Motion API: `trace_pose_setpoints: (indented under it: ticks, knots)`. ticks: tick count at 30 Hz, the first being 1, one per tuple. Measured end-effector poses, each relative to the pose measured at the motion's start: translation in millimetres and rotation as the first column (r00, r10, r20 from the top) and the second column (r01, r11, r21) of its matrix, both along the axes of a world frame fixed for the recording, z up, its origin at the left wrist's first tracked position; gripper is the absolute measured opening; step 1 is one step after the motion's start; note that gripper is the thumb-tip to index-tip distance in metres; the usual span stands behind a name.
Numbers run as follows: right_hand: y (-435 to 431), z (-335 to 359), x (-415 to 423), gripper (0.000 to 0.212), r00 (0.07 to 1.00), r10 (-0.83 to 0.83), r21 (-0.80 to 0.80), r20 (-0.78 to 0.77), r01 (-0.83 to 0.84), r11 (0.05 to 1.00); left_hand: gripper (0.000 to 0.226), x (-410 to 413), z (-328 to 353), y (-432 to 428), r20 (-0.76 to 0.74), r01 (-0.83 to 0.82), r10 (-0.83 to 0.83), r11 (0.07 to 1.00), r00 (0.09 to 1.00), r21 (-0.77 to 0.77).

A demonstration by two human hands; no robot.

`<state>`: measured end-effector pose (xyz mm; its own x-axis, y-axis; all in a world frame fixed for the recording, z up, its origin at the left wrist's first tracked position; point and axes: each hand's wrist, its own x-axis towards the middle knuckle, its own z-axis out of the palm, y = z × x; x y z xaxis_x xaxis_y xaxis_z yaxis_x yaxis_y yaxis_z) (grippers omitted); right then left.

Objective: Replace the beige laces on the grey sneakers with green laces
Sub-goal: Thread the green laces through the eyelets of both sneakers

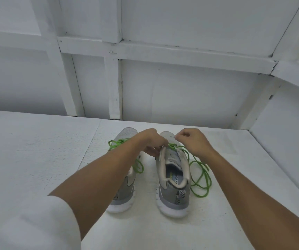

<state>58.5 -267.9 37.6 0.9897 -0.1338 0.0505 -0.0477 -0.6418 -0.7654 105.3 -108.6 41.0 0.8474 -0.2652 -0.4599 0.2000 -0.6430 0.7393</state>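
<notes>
Bright green cord lace [172, 145], pinched at its tip by the right hand [194, 142], likely awaits threading while the left hand [151, 144] grips the grey mesh sneaker [172, 197] at its throat, steadying it.

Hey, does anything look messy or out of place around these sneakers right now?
Nothing is damaged or spilled. The only untidy thing: the green lace of the right sneaker sprawls in loose loops over the table beside it, its end pinched by the right hand. The left hand grips that sneaker's upper.
</notes>
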Motion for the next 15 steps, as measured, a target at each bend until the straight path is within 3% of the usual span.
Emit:
trace_pose_setpoints:
  ticks: [6,15]
  knots:
    - [12.8,-12.7,1.4,0.013,0.998,0.02,0.005,-0.051,-0.02,1.0,0.009,2.3,-7.9,6.2,-0.095,-0.101,0.091,0.989,0.991,-0.112]
    - [14.4,-14.3,-0.2,0.012,0.995,0.06,-0.089,-0.08,-0.067,0.994,0.018,-0.2,-14.8,7.4,-0.16,-0.167,0.14,0.971,0.977,-0.173]
